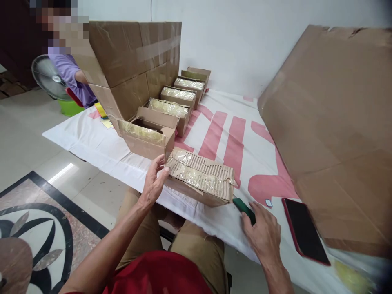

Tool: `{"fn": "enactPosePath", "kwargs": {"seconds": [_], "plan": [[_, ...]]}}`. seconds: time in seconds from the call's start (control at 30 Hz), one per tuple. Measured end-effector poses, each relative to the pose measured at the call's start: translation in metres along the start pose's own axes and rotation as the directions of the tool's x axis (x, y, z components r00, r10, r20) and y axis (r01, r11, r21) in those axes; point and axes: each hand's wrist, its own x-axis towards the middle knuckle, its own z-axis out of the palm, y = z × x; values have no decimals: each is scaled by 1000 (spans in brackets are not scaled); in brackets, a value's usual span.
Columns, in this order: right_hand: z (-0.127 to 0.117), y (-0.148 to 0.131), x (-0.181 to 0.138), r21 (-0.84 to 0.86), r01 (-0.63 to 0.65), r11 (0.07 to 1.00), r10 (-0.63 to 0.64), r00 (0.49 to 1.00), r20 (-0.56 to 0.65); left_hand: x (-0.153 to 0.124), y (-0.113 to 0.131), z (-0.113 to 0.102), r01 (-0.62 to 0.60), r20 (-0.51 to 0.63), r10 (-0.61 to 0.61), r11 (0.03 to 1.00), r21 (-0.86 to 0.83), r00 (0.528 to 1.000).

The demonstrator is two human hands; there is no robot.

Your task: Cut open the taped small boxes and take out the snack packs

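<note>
A small cardboard box (199, 192) lies at the table's front edge, its ribbed, torn top covered with clear tape. My left hand (153, 183) is at the box's left end, thumb against its corner and fingers stretched out and apart. Just behind those fingers stands an open cardboard box (143, 143) with raised flaps. Off the taped box's right end, a dark green object (244, 209) sits between the thumb and fingers of my right hand (263, 228); its kind is unclear.
Several similar boxes (177, 96) run back in a row beside stacked cartons (128, 57). A large cardboard sheet (343, 134) leans at right, with a phone (306, 230) before it. A person in a purple sleeve (65, 67) sits behind the cartons, near a fan (50, 77).
</note>
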Motion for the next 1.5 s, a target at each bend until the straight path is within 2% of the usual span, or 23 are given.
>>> {"fn": "enactPosePath", "kwargs": {"seconds": [0.07, 0.13, 0.27, 0.33, 0.43, 0.5, 0.53, 0.63, 0.73, 0.83, 0.93, 1.03, 1.23, 1.5], "plan": [[5, 1, 1, -110, -7, 994, 14, 998, 65, 5, 0, 9, 16, 18, -16, 1000, -2, 1000], [7, -4, 1, -118, -18, 993, 29, 995, 91, 8, -2, 16, 5, 17, -5, 1000, 12, 1000], [-8, -7, -3, 78, -57, 995, 48, 992, 114, 6, -4, 21, -28, -15, 28, 1000, 14, 999], [-24, -4, -3, 210, -170, 963, 137, 977, 164, 4, -4, 20, -18, -16, 19, 1000, 3, 1000], [-55, -2, 1, 315, -440, 841, 387, 896, 219, 5, 0, 17, 4, 8, -4, 1000, 3, 1000], [-77, -6, 8, 373, -519, 769, 465, 855, 232, 10, 3, 14, 18, 34, -19, 1000, 25, 999], [-88, -11, 12, 398, -512, 761, 455, 859, 236, 14, 5, 13, 11, 43, -13, 999, 42, 999], [-114, -33, 31, 427, -360, 829, 288, 931, 224, 28, 9, 13, -100, 48, 96, 989, 105, 994], [-129, -64, 56, 426, -96, 900, 4, 977, 213, 44, 7, 17, -205, 81, 195, 967, 153, 978], [-132, -96, 82, 423, 137, 896, -229, 957, 175, 52, 0, 22, -197, 150, 173, 966, 167, 974], [-124, -119, 103, 395, 287, 873, -371, 916, 154, 55, -7, 24, -160, 173, 131, 973, 166, 976], [-112, -133, 119, 318, 362, 876, -433, 882, 187, 54, -11, 24, -131, 175, 106, 982, 137, 979], [-98, -157, 143, 188, 435, 880, -474, 816, 331, 52, -13, 24, -88, 171, 76, 994, 66, 982], [-96, -186, 163, 6, 496, 868, -435, 756, 490, 53, -13, 25, -88, 169, 72, 992, 87, 983]]}}
